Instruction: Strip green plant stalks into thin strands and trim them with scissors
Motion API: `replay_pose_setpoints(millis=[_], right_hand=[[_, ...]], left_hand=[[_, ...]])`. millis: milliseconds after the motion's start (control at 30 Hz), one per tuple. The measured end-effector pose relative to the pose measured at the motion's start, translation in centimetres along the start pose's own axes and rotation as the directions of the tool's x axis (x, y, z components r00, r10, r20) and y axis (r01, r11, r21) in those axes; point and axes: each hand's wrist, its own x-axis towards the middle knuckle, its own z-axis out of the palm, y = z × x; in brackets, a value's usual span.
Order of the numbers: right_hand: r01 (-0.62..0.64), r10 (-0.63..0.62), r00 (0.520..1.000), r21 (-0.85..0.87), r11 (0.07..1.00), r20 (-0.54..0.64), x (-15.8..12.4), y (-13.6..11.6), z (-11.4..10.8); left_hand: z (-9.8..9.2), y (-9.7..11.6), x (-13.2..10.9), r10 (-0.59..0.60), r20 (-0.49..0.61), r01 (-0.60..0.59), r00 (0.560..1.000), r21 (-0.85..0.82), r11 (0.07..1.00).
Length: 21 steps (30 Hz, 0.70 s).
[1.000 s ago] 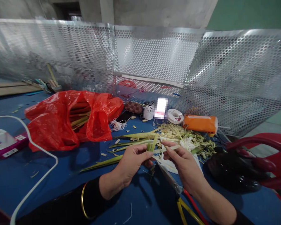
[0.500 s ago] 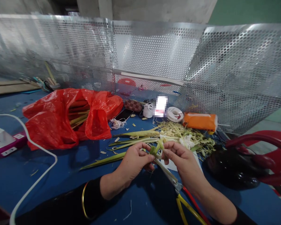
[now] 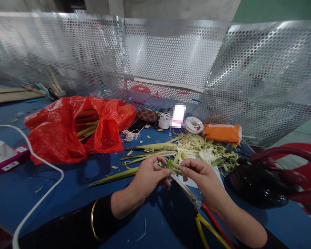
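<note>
A small folded piece of green leaf strip (image 3: 173, 164) is pinched between both hands above the middle of the blue table. My left hand (image 3: 150, 174) grips it from the left, thumb against the curled fingers. From the right, my right hand (image 3: 198, 174) pinches an end of the strip between thumb and fingers. Below the hands lies a pair of scissors or pliers with red and yellow handles (image 3: 209, 224); its upper part runs toward the fingers. Long green leaf stalks (image 3: 116, 176) lie behind my left hand. White paper (image 3: 191, 181) is partly hidden by my right hand.
A red plastic bag (image 3: 57, 135) holding stalks stands at the left, near a white cable (image 3: 52, 167) and purple power strip (image 3: 11, 159). Plant scraps (image 3: 220, 154), a tape roll (image 3: 194, 124) and an orange packet (image 3: 222, 133) lie behind. A dark glossy object (image 3: 256, 186) stands right.
My right fingers have shifted slightly, and the strip end they hold now lies flatter, pointing right instead of upward. My left hand stays nearly in place.
</note>
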Motion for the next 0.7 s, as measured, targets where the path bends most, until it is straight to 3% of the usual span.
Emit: replay_pose_setpoints(millis=[200,467,700], right_hand=[[0.003,-0.003,1.000,-0.013,1.000,0.015,0.0,0.1,0.2],[0.168,-0.173,0.985,-0.166,0.972,-0.016,-0.1,1.2,0.6],[0.331,-0.329,0.941,-0.404,0.852,0.079,-0.3,1.1,0.5]], left_hand=[[0.1,-0.1,0.1,0.000,-0.019,0.001,1.000,0.009,1.000],[0.4,-0.7,-0.1,-0.016,-0.028,0.017,0.999,0.029,0.999],[0.8,-1.2,-0.1,0.052,0.012,-0.053,0.999,0.108,0.993]])
